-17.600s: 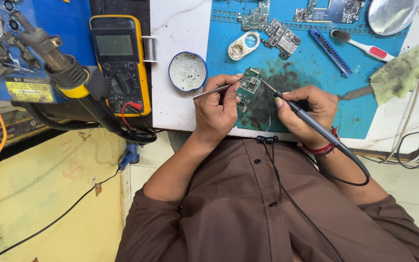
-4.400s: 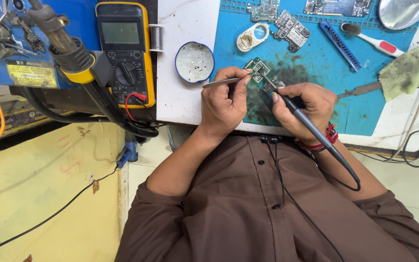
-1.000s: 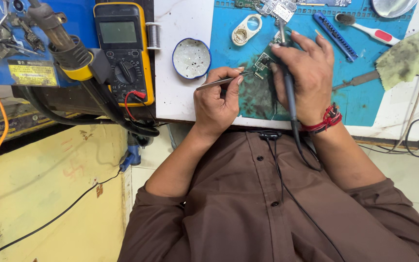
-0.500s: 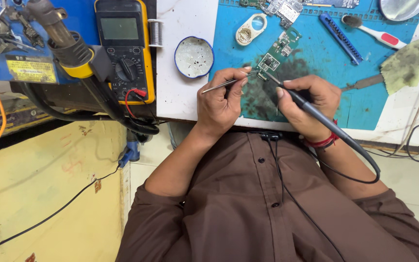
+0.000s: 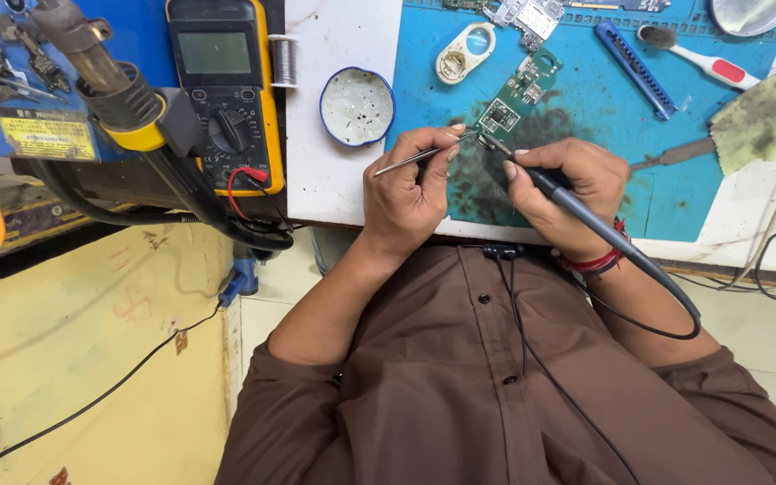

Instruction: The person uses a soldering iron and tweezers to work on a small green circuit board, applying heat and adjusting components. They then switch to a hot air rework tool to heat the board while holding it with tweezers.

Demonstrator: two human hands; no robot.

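The small green circuit board (image 5: pixel 511 101) lay tilted on the blue mat (image 5: pixel 586 135), up at about twelve o'clock from the two hands. The left hand (image 5: pixel 406 193) was curled, and its thumb and fingers pinched thin metal tweezers (image 5: pixel 419 159). The tweezer tips reached to the near corner of the board. The right hand (image 5: pixel 568 193) was closed around a dark soldering iron (image 5: pixel 577 211), held like a pen. Its tip pointed at the same corner of the board, right beside the tweezer tips. The black cord of the iron ran back past the wrist toward four o'clock. A red band sat on that wrist. The mat under the hands had a dark, burnt-looking patch. A little round white dish with a blue rim (image 5: pixel 357 105) sat on the white table at ten o'clock from the left hand. Farther out at ten o'clock stood a yellow and black meter (image 5: pixel 224 85) with a grey screen. A white oval case (image 5: pixel 465 53) lay at eleven o'clock from the board. A blue bar-shaped tool (image 5: pixel 636 68) and a white and red brush (image 5: pixel 689 56) lay at two o'clock. A dirty green cloth (image 5: pixel 763 112) lay at three o'clock, by the mat's edge. The person wore a brown shirt.
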